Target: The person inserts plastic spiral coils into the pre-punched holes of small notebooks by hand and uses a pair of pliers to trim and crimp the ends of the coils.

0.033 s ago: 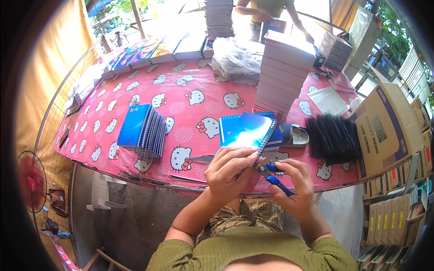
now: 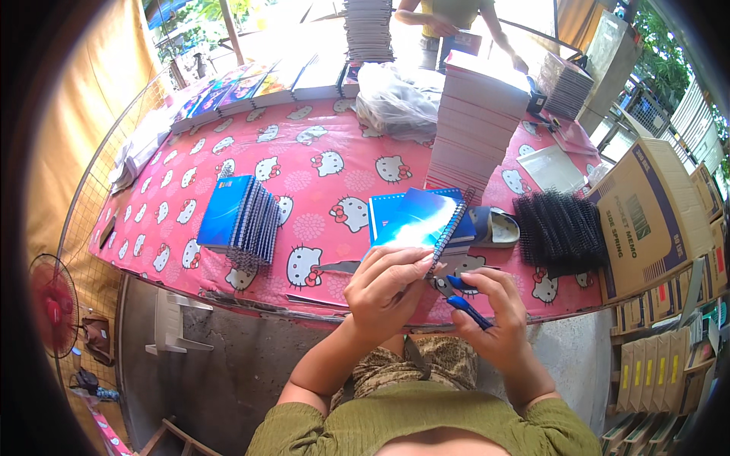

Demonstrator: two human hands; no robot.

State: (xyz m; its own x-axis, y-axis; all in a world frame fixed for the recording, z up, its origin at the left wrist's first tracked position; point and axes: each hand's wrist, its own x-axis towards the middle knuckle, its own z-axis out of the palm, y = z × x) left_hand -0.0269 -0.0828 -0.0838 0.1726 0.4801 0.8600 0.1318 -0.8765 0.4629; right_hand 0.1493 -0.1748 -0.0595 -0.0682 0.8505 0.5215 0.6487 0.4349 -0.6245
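Observation:
My left hand [image 2: 389, 292] is closed around the lower part of a blue-covered spiral notebook [image 2: 426, 216], tilted above the table. Its dark coil [image 2: 453, 225] runs along the right edge. In my right hand [image 2: 498, 308] is a pair of blue-handled pliers [image 2: 465, 301], the handles spread apart. The pliers' jaws sit at the coil's lower end, close to my left fingertips; whether they grip the wire I cannot tell. Beneath the held notebook lie more blue notebooks [image 2: 385, 216], punched along the top edge. A stack of bound blue notebooks [image 2: 228, 213] stands to the left.
A tall paper stack [image 2: 479, 125] rises behind the notebooks. To the right are a grey-blue roll-shaped item [image 2: 498, 228], a heap of black coils [image 2: 559, 232] and a cardboard box [image 2: 650, 216]. Scissors-like metal [image 2: 340, 267] lies near the front edge. A co-worker [image 2: 456, 23] stands across the pink table.

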